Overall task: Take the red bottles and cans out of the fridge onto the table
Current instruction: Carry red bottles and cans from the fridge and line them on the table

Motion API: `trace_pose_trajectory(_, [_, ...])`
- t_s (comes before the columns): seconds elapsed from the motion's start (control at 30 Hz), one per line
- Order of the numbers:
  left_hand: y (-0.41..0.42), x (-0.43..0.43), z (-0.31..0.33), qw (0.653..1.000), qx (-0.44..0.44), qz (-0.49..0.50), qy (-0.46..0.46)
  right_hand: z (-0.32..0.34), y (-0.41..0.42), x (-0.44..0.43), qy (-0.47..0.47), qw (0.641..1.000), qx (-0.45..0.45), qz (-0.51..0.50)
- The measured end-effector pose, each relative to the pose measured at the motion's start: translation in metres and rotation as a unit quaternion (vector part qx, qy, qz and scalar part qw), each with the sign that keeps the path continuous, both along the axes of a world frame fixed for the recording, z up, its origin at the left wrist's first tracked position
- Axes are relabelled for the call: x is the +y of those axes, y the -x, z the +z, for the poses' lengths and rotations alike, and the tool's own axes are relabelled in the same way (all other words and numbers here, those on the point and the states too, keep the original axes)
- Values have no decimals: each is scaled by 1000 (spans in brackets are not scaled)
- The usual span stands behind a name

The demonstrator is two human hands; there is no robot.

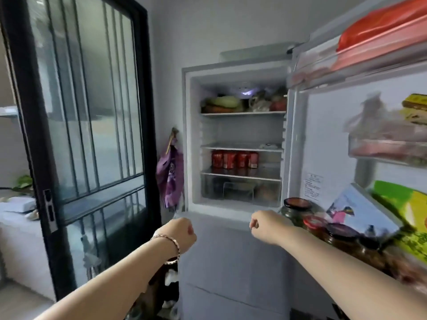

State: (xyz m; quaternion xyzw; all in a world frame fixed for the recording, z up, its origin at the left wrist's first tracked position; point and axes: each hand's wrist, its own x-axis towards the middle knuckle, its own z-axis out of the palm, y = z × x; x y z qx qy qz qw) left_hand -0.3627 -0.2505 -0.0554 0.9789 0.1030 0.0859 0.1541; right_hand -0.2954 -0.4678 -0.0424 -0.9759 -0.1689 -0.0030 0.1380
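Two empty fists, four red cans untouched

Nearest: reaching fwd w/ both arms, roughly level. Left hand (pixel 179 234) (bracelet (pixel 169 240) at the wrist) and right hand (pixel 263 225) alike curled into fists, gripping nothing. Poised below the open compartment of the fridge (pixel 238 218), well short of any shelf. Just beyond the right forearm: jars (pixel 298 210) racked low in the door, clear of the reach path. Farther in: red cans (pixel 234 160), upright in a row on the third shelf down, prob. lined up so for an easy grab. No red bottles made out. No table in sight.
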Motion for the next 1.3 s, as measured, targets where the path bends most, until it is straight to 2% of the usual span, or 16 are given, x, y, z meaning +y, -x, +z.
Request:
trace_pose_trajectory(0.17, [-137, 22, 16, 998, -21, -56, -16, 21, -105, 25, -62, 995, -44, -57])
trace_pose_trajectory(0.37, [-276, 29, 15, 994, -25, -102, -18, 15, -230, 57, -141, 987, -26, -78])
trace_pose_trajectory(0.67, [-459, 50, 4, 995, -89, -44, 18, 0, -439, 109, -228, 970, -30, -74])
trace_pose_trajectory(0.77, [-510, 59, 11, 994, -105, -15, 38, -6, -504, 128, -223, 970, -36, -85])
trace_pose_trajectory(0.87, [-546, 68, 8, 991, -101, -17, 89, -18, -560, 150, -249, 963, -6, -105])
trace_pose_trajectory(0.97, [-568, 79, -2, 989, -103, -37, 96, -28, -604, 174, -338, 930, 45, -138])
trace_pose_trajectory(1.07, [-584, 90, -7, 985, -109, -60, 118, -35, -635, 193, -409, 895, 40, -175])
trace_pose_trajectory(1.2, [-596, 99, -12, 977, -117, -90, 156, -33, -647, 200, -419, 876, 20, -238])
trace_pose_trajectory(1.3, [-597, 100, -11, 967, -129, -102, 196, -28, -636, 195, -392, 891, 18, -231])
